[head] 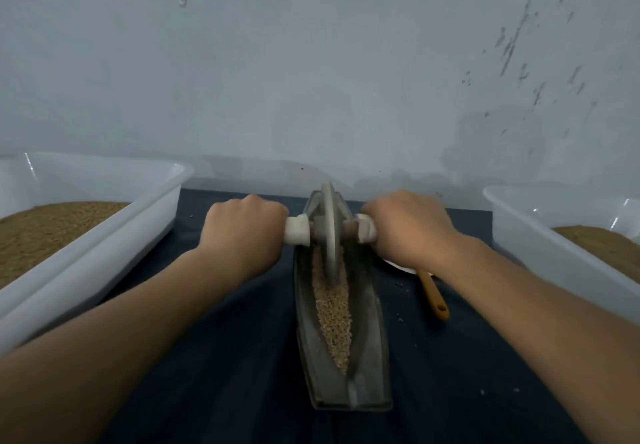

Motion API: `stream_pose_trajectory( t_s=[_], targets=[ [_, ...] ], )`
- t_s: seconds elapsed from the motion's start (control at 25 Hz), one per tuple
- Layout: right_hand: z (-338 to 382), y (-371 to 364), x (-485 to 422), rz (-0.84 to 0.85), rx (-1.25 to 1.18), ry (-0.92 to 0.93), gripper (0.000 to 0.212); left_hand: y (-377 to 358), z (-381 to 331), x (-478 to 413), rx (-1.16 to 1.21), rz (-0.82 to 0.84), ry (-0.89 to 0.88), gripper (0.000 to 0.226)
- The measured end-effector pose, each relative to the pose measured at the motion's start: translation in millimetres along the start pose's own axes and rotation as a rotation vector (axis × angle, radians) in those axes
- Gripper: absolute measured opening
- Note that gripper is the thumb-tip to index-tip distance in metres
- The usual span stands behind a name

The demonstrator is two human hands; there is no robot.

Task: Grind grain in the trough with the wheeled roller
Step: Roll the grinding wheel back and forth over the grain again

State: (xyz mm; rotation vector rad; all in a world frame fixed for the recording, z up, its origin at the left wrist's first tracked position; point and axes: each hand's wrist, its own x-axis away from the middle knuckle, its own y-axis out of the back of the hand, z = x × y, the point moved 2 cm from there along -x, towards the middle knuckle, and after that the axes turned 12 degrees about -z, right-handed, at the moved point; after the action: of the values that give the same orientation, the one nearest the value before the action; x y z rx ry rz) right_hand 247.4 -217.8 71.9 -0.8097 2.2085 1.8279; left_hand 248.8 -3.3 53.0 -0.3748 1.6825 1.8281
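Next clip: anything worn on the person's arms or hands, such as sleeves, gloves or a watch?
Nothing worn shows. The left hand and right hand are ungloved, and both forearms are bare up to the frame edge: no sleeve, watch or bracelet.

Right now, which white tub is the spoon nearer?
The right-hand tub: the yellow spoon lies between it and the trough; the left-hand tub sits across the trough from it.

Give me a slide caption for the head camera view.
Left hand and right hand grip the wheeled roller standing on grain in the trough.
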Motion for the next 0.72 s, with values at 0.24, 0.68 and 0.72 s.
stream_pose_trajectory(
  t_s=[0.24,0.68,0.72],
  targets=[
    [-1.4,29.1,58.0,-0.177,0.094,0.152,0.022,21.8,19.4,54.4,-0.052,0.001,-0.158,0.023],
    [-0.4,1.3,50.2,-0.254,0.025,-0.013,0.025,18.3,2.2,19.3,-0.119,-0.069,-0.192,0.015],
    [3.2,12.1,71.1,-0.351,0.065,0.031,0.028,26.7,7.4,38.0,-0.112,-0.127,-0.244,0.023]
  ],
)
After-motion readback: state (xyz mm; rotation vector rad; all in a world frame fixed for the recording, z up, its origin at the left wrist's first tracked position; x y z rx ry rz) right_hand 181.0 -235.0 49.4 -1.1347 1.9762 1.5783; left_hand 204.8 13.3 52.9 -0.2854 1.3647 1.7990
